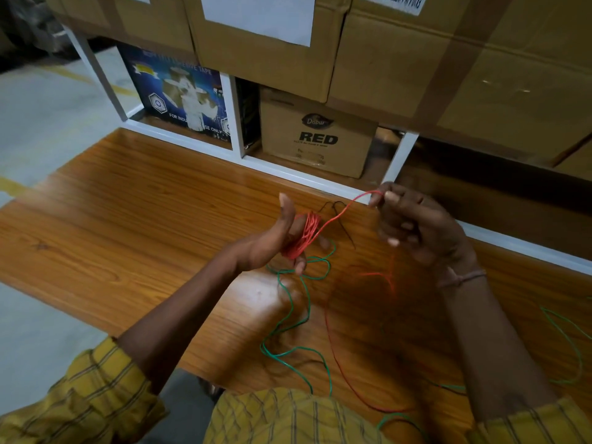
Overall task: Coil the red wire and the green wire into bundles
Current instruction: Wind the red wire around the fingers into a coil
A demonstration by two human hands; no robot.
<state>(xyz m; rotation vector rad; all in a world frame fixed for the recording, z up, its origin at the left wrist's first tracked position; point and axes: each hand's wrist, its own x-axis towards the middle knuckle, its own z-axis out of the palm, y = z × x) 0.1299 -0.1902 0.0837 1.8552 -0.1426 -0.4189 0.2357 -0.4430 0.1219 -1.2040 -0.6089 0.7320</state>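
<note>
Head view: the left hand (282,238) is holding the red wire (304,233) coil around its fingers while the right hand (413,219) is pinching the strand, winding midway; the green wire (294,315) is lying loose near the table (128,203) front edge, awaiting another wrap.

A single head-worn wide-angle camera looks forward and steeply down, close over both forearms, onto a wooden table (134,200) set against box-stacked shelving (400,155).
</note>
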